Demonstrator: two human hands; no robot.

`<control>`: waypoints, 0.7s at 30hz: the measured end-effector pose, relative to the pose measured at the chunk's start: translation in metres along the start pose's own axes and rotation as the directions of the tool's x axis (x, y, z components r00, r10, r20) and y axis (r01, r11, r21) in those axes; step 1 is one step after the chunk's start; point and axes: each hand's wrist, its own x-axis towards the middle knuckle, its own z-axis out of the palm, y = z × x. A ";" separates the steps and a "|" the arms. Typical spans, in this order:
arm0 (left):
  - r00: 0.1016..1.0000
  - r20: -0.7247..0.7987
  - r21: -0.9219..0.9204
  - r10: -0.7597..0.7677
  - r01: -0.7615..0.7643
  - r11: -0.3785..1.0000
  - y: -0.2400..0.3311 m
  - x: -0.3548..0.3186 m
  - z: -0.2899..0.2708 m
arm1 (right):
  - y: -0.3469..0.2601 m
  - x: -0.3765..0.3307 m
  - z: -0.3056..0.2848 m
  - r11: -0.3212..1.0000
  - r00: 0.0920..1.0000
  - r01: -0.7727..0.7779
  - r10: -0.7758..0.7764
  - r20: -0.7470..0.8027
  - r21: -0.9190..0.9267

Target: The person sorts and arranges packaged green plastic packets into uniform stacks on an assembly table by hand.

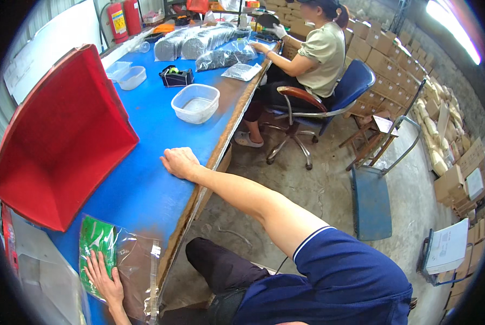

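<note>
My left hand (102,277) lies flat, fingers spread, on a clear plastic bag (128,265) with a green printed sheet (95,244) inside, near the front of the blue table (161,130). My right hand (178,161) rests on the table near its right edge, fingers curled under with nothing visible in them, the arm stretched out from my blue sleeve.
A large red bin (63,135) stands tilted on the left. Further up are clear plastic tubs (195,103), a black tape dispenser (176,77) and stacks of bagged parts (199,40). A seated person (313,54) works at the far end; cardboard boxes (448,141) line the right wall.
</note>
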 end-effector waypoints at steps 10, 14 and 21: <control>1.000 -0.019 0.013 0.009 -0.009 1.000 -0.001 0.001 0.000 | 0.002 0.002 0.003 1.000 1.000 0.003 -0.002 -0.016 0.013; 1.000 -0.014 0.000 0.001 -0.001 1.000 0.002 0.000 -0.001 | 0.002 0.002 0.003 1.000 1.000 0.007 -0.007 -0.004 0.004; 1.000 -0.019 0.004 0.001 -0.001 1.000 0.003 0.001 -0.002 | 0.003 0.003 0.004 1.000 1.000 0.007 -0.007 -0.010 0.002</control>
